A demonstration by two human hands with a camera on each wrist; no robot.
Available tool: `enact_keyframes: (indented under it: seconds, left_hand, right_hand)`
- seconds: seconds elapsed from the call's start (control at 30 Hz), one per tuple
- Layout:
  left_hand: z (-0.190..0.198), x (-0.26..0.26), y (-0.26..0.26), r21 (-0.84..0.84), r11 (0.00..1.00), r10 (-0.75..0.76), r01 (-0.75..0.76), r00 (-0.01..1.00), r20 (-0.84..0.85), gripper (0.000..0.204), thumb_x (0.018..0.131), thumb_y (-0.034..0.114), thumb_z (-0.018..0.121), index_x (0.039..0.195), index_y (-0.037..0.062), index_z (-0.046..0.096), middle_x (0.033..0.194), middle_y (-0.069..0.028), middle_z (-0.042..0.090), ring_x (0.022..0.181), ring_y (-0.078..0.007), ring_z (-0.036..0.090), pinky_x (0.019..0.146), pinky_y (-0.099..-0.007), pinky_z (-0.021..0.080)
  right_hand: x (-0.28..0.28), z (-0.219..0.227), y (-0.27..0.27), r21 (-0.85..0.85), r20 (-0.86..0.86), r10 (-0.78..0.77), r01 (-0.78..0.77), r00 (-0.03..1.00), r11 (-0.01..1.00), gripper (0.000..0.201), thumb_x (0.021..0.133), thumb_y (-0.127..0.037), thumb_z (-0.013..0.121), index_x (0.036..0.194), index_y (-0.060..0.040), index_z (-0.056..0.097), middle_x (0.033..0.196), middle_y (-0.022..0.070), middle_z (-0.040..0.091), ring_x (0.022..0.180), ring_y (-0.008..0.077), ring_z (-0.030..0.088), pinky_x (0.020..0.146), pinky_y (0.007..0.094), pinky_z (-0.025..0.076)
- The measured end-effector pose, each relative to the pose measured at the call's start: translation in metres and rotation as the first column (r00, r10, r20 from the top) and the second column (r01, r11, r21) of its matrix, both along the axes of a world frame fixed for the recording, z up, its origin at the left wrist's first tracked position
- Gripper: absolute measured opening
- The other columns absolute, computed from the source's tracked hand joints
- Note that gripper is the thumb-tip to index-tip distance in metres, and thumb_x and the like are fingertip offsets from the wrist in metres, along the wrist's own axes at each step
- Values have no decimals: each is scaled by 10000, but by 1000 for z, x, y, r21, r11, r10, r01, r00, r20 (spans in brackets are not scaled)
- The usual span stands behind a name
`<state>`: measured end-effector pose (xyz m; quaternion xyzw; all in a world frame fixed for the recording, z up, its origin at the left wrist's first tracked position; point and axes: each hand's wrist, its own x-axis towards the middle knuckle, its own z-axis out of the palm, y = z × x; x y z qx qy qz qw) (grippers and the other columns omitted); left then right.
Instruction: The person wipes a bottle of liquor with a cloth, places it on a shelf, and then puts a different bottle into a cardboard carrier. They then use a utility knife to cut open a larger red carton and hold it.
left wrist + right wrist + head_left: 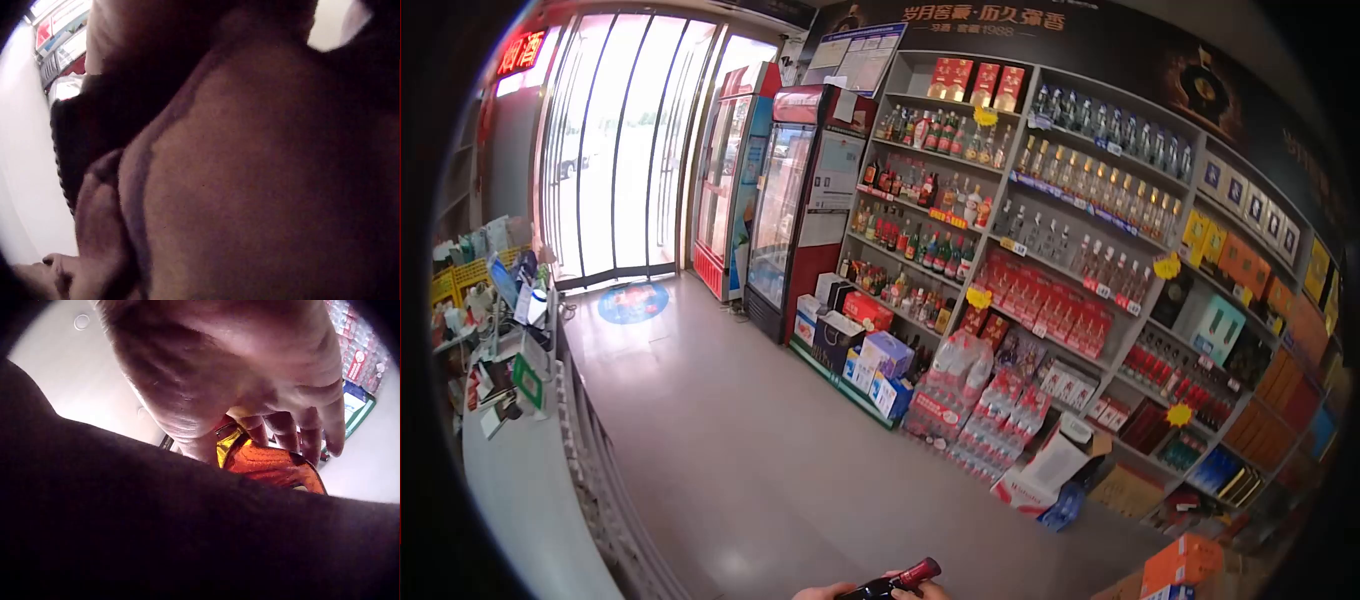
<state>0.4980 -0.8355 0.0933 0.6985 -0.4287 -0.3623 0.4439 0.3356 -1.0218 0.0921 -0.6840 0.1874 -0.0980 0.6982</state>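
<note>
A dark bottle with a red-wrapped neck (918, 573) lies tilted across the bottom edge of the head view, its neck up to the right. My left hand (825, 592) grips its body at the left. In the left wrist view, the bottle's dark body (78, 137) shows a ridged edge, and my curled fingers (100, 219) lie against it. Around the lower neck are the fingers of my right hand (928, 590). The right wrist view shows shiny red-orange foil (272, 465) with a gold band, beneath the right palm and fingers. Much of the bottle's body is hidden.
A long counter (540, 500) runs along the left. Shelves of bottles (960, 200) line the right wall, with packs of bottled drinks (1000, 425) and an open carton (1055, 460) below. Orange boxes (1185, 562) stand at lower right. Fridges (800, 220) stand near the glass door (615, 150).
</note>
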Motion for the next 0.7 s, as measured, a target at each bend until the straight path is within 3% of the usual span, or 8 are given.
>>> enact_keyframes:
  seconds: [0.1,0.17,0.33,0.43,0.57,0.63,0.67,0.7]
  left_hand:
    - [14,83,-48,-32,997,-64,67,994,92,628,724,357,838,1253,94,622,1055,-139,721,970,-259,701,841,-382,546]
    - [20,127,-81,-13,998,-57,59,993,104,643,722,381,837,1262,107,620,1067,-140,718,978,-270,700,845,-391,547]
    - [5,227,-171,-107,989,96,-105,992,-79,650,743,227,856,1301,47,576,1109,-120,702,1013,-190,666,889,-348,526]
    - [-2,295,-237,-97,976,172,-195,964,-204,649,737,286,874,1264,35,590,1110,-55,679,1029,-128,622,938,-309,490]
    - [14,372,-310,-301,877,251,-375,891,-379,663,754,331,858,1277,29,584,1112,-98,683,1030,-156,631,941,-311,490]
    - [20,412,-334,-303,851,288,-429,864,-413,668,760,339,851,1286,27,581,1111,-105,684,1035,-159,631,942,-310,489]
    - [16,431,-346,-419,799,241,-432,867,-436,653,796,165,823,1356,27,516,1224,-99,655,1109,-191,625,953,-357,503]
    - [17,450,-352,-383,816,249,-433,861,-443,658,806,148,814,1370,22,497,1247,-96,639,1130,-192,612,967,-361,497]
  right_hand:
    - [62,4,-45,1,-21,13,-13,1000,1000,461,959,-89,621,1386,-31,456,1280,78,552,1166,161,538,1017,331,439]
    - [93,-24,-79,-28,94,-10,13,996,1000,560,949,-68,622,1452,-54,376,1361,92,500,1193,180,524,1031,347,437]
    - [184,-80,-173,73,97,79,-86,992,994,817,899,-50,657,1560,-125,182,1514,120,362,1376,246,393,1078,419,400]
    - [274,-27,-209,1,152,148,-150,977,989,872,885,-82,694,1569,-134,155,1523,118,350,1404,248,362,1092,432,380]
    - [391,9,-286,-74,51,241,-237,969,969,979,856,-91,735,1583,-120,80,1530,95,333,1399,247,369,1095,433,371]
    - [444,31,-323,-182,97,271,-250,958,951,803,899,-181,710,1531,-99,222,1465,105,427,1334,238,449,1072,423,407]
    - [468,41,-343,-236,115,282,-249,953,939,724,920,-227,698,1505,-88,294,1433,110,475,1302,234,489,1061,418,424]
    - [489,46,-363,-290,125,291,-245,949,925,655,941,-272,685,1479,-78,365,1400,115,522,1270,230,528,1049,413,442]
